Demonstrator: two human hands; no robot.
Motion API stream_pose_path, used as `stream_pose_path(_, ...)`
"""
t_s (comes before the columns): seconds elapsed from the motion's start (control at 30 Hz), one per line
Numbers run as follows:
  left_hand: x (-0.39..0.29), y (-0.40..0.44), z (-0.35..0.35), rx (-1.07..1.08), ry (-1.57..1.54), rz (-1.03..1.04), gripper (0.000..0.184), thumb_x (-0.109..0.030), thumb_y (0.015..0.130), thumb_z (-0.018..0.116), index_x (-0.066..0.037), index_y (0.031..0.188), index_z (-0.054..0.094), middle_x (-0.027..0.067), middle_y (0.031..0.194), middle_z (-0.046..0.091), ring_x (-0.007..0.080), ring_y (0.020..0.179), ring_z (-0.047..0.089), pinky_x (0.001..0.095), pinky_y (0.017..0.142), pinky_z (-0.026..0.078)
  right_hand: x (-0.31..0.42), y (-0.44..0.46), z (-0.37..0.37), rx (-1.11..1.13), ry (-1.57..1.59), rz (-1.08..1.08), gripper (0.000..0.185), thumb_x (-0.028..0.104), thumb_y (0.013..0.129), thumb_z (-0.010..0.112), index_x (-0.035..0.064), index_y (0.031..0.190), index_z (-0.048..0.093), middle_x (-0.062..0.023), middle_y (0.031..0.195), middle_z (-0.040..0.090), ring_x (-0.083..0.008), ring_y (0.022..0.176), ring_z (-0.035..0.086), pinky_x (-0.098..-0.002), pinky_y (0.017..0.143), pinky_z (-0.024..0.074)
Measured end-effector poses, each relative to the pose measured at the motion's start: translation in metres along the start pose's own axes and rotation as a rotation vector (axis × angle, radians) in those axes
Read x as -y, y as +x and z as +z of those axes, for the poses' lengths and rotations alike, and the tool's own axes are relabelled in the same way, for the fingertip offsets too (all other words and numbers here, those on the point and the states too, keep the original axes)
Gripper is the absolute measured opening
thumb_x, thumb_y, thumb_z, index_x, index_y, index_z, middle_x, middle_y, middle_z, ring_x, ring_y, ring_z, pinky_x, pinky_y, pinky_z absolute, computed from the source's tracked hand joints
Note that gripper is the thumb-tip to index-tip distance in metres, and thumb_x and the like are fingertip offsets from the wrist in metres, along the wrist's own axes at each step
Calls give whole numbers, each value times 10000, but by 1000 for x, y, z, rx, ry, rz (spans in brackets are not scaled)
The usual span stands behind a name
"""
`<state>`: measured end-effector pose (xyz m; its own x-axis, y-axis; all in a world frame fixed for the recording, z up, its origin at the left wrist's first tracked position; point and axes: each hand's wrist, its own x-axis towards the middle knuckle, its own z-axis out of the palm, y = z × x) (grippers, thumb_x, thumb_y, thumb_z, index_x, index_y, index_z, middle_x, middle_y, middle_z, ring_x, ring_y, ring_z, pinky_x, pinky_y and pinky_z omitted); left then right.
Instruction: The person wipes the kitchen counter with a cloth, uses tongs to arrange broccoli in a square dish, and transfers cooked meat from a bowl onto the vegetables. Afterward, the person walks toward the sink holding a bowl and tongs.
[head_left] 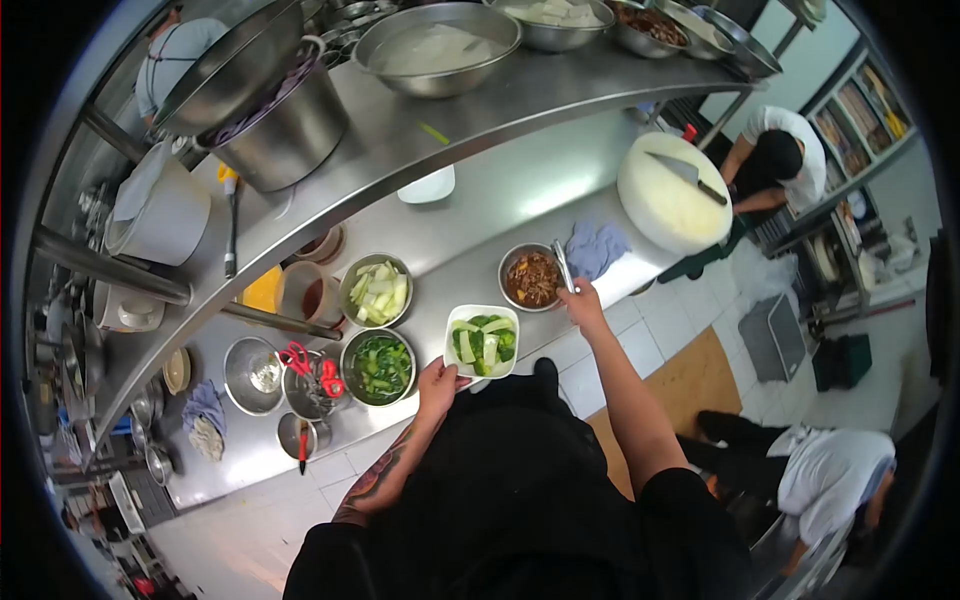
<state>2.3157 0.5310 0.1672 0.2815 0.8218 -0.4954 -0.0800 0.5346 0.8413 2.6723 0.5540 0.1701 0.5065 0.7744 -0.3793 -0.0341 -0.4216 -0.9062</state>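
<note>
My left hand (440,388) grips the near left corner of a white square bowl (450,350) that holds cut green vegetables (485,342). To the right, my right hand (582,303) is closed round the metal handle of a utensil (562,263) at the edge of a steel bowl of brown food (532,277). The far end of the utensil reaches past the bowl's rim. Left of the white bowl stand a steel bowl of leafy greens (380,367) and, behind it, a bowl of pale green pieces (377,292).
A blue cloth (597,250) lies near a round white block (665,210) bearing a cleaver (680,170). Red-handled scissors (294,357) rest in a steel container at left. A steel shelf (500,115) crosses above the counter. Other people are at right and upper left.
</note>
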Motion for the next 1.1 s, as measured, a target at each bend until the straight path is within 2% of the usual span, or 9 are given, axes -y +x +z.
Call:
stream_pose_path(0.17, 46, 18, 26, -208, -34, 77, 262, -44, 1029, 512, 84, 1225, 630, 161, 1079, 731, 217, 886, 753, 317, 803, 651, -27, 33, -12, 129, 122, -146, 183, 151, 948, 728, 44, 1044, 615, -47, 750, 692, -90, 492, 501, -284, 427, 351)
stream_pose_path(0.33, 40, 16, 43, -303, -114, 46, 261, -129, 1064, 547, 48, 1235, 633, 137, 1058, 737, 216, 858, 747, 337, 804, 643, -4, 18, -23, 262, 113, -106, 199, 168, 995, 704, -2, 1082, 648, -82, 879, 752, -137, 755, 706, -267, 677, 530)
stream_pose_path(0.4, 42, 15, 15, -370, 419, 104, 340, -256, 1052, 619, 46, 1195, 677, 117, 922, 747, 201, 738, 693, 331, 663, 563, 0, 8, -39, 295, 171, -72, 213, 203, 1013, 683, 15, 1110, 667, -71, 849, 759, -106, 732, 684, -240, 665, 500)
stream_pose_path(0.47, -9, -5, 35, -620, 1029, 615, 353, -201, 969, 683, 68, 1198, 672, 191, 1012, 684, 290, 783, 650, 407, 681, 520, -1, 5, -66, 298, -64, -135, 218, 217, 1017, 682, 28, 1125, 669, -63, 810, 754, -90, 703, 658, -239, 640, 477)
stream_pose_path(0.6, -73, 54, 73, -390, 916, 750, 326, -172, 960, 706, 22, 1221, 686, 194, 1035, 704, 329, 942, 691, 395, 769, 549, -14, -12, -98, 111, -102, -197, 276, 257, 1022, 680, 0, 1115, 648, -44, 741, 691, -80, 635, 589, -269, 580, 459)
stream_pose_path(0.7, -103, 130, 106, -148, 1092, 626, 423, -374, 974, 704, 2, 1167, 718, 195, 1011, 733, 296, 865, 718, 395, 752, 550, -20, -26, -98, 29, -176, -291, 271, 252, 1009, 683, 7, 1117, 639, -66, 732, 657, -129, 641, 599, -317, 598, 473)
stream_pose_path(0.87, -115, 216, 103, 235, 1259, 416, 339, -339, 899, 705, 0, 905, 694, 173, 757, 684, 288, 695, 644, 421, 685, 526, 25, -60, -92, 35, -304, -433, 292, 226, 985, 696, 19, 1189, 667, -107, 734, 651, -204, 642, 609, -359, 618, 484)
stream_pose_path(0.93, -120, 211, 106, 250, 1171, 437, 277, -273, 882, 678, 3, 859, 683, 210, 770, 689, 374, 698, 658, 461, 662, 512, 56, -70, -90, 33, -369, -407, 307, 216, 968, 713, 13, 1197, 684, -150, 769, 701, -261, 654, 665, -373, 635, 516)
stream_pose_path(1.1, -137, 165, 97, 90, 993, 647, 288, -234, 912, 676, 17, 809, 578, 149, 643, 586, 242, 574, 537, 423, 575, 452, 99, -67, -83, 60, -553, -640, 324, 180, 917, 757, -6, 1181, 729, -232, 886, 749, -364, 724, 729, -409, 677, 569)
